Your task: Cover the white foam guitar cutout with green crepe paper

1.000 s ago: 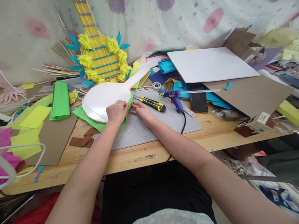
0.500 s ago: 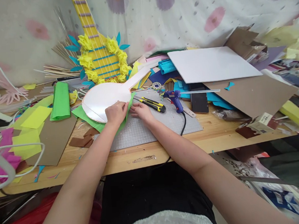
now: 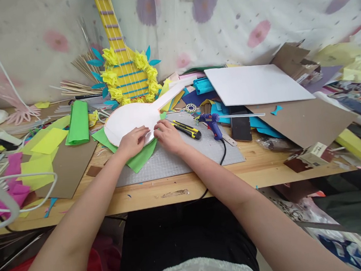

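A white guitar-shaped cutout (image 3: 125, 119), with a rounded body and a long neck, lies on the bench. Beneath it, green crepe paper (image 3: 142, 157) sticks out along the front and left edges. My left hand (image 3: 135, 140) rests on the body's lower part, fingers stretched out and nothing held. At the body's right edge, my right hand (image 3: 169, 136) lies with its fingers loosely bent over the rim, touching cutout and paper. A yellow-and-black utility knife (image 3: 186, 130) is just right of that hand. Beyond the knife stands a purple glue gun (image 3: 213, 124) with a clear glue stick.
A grey cutting mat (image 3: 183, 164) lies under the work. Behind leans a yellow paper guitar (image 3: 128, 79) with flowers. Green crepe roll (image 3: 77, 123) and yellow sheets (image 3: 48, 141) are left; a white board (image 3: 255, 84), phone (image 3: 240, 124) and brown cardboard (image 3: 305, 118) are right.
My left hand has moved off the paper's edge onto the cutout's lower body. The green paper's folded-up right side has dropped flat, and my right hand has come over the rim.
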Available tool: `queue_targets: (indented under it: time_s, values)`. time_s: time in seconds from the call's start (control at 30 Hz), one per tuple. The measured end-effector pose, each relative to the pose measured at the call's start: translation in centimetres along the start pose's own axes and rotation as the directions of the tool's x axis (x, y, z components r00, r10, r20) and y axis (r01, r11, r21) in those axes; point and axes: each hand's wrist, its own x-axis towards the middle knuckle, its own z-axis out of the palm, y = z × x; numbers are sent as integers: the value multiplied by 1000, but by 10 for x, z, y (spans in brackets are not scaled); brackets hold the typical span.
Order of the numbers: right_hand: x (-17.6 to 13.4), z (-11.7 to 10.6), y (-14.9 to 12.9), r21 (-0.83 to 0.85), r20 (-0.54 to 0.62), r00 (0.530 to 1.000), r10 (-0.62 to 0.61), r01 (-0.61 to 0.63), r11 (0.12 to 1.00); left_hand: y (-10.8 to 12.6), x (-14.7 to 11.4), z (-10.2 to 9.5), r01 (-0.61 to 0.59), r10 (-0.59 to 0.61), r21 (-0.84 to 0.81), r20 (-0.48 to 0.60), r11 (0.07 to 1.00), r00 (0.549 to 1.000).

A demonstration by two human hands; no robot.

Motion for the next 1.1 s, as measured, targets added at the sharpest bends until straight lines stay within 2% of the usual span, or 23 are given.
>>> queue_targets:
  time_s: [0.13, 0.23, 0.4, 0.5, 0.63, 0.7, 0.8, 0.9, 1.1]
  values:
    - [-3, 0, 3, 16, 18, 985, -170, 169, 985, 0, -3, -2, -32, 29, 38, 58, 999, 998]
    - [-7, 5, 3, 36, 49, 975, -215, 213, 976, -1, -2, -3, -49, 47, 15, 89, 999, 995]
    - [-12, 12, 10, 112, -41, 984, -171, 174, 978, -5, -1, 2, -46, 44, 10, 142, 999, 989]
    - [-13, 16, 15, 142, -64, 988, -144, 151, 978, 0, 0, 1, -28, 22, 35, 151, 999, 988]
    - [-11, 21, 16, 165, -79, 993, -88, 100, 981, 20, 2, -9, -54, 18, 105, 319, 993, 947]
    - [-10, 22, 14, 174, -82, 995, -65, 78, 982, 30, 1, -10, -50, -8, 150, 362, 987, 932]
    - [-9, 19, 14, 161, -67, 996, -67, 77, 984, 37, 0, -4, 21, -91, 229, 303, 973, 949]
    - [-10, 13, 17, 115, -29, 994, -103, 106, 988, 36, 0, 3, 60, -119, 243, 238, 968, 964]
    - [-10, 6, 24, 28, -10, 999, -53, 53, 998, 32, 3, 2, 29, -88, 213, 273, 977, 958]
